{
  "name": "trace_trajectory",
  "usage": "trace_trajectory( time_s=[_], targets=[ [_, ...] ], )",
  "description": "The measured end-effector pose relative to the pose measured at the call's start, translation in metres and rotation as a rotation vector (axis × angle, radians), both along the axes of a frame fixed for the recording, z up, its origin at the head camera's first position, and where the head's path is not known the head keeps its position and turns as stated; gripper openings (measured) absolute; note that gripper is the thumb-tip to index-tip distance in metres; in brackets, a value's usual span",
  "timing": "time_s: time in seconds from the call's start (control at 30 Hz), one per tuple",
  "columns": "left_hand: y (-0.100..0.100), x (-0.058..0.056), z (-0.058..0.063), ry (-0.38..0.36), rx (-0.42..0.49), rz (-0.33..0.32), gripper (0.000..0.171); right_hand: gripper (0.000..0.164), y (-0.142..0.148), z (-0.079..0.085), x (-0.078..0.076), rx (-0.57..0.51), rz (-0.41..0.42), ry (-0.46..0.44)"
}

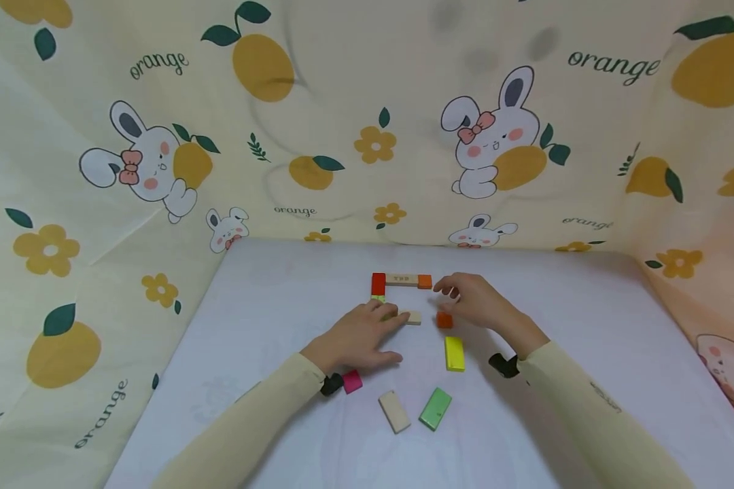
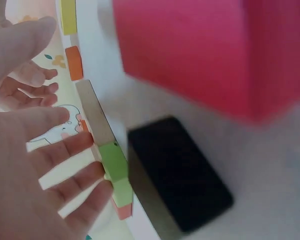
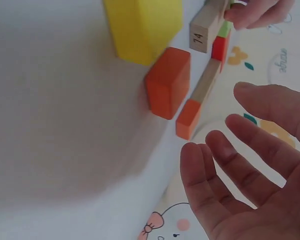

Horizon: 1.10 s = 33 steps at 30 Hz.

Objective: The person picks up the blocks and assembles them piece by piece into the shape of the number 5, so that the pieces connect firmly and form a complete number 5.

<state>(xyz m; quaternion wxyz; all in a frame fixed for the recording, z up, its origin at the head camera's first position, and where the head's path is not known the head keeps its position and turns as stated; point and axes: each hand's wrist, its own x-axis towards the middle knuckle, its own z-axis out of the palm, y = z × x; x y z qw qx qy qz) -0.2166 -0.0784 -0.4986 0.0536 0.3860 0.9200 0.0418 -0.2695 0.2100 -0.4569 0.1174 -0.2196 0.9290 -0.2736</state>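
Note:
My left hand [image 1: 362, 336] spreads its fingers over a row of small blocks. In the left wrist view its fingertips touch or nearly touch a green block [image 2: 114, 160], which joins a plain wooden block [image 2: 96, 112]. Beyond, a red block [image 1: 378, 282], a wooden block [image 1: 402, 280] and an orange block [image 1: 425, 281] form a line with a corner. My right hand [image 1: 474, 299] hovers beside that orange block with fingers loosely bent and nothing held. Just below it sits a separate red-orange block [image 1: 444, 320]. The left hand partly hides the green block in the head view.
Nearer on the white table [image 1: 269, 435] lie a yellow block [image 1: 455, 354], a green block [image 1: 435, 409], a wooden block [image 1: 394, 411] and a pink block [image 1: 352, 382] beside the left wrist. A patterned cloth [image 1: 342, 136] hangs behind the table.

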Motion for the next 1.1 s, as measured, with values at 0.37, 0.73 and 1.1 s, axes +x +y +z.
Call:
trace_trajectory(
  time_s=[0.37, 0.73, 1.1],
  targets=[
    [0.006, 0.001, 0.000, 0.046, -0.063, 0.008, 0.086, 0.037, 0.005, -0.015, 0.009, 0.004, 0.002, -0.068],
    [0.008, 0.003, 0.001, 0.027, -0.054, 0.017, 0.088, 0.035, 0.005, -0.024, 0.011, 0.012, 0.015, -0.091],
    [0.009, 0.004, 0.006, 0.028, -0.067, 0.016, 0.087, 0.034, 0.001, -0.022, 0.011, 0.002, 0.005, -0.051]
  ],
)
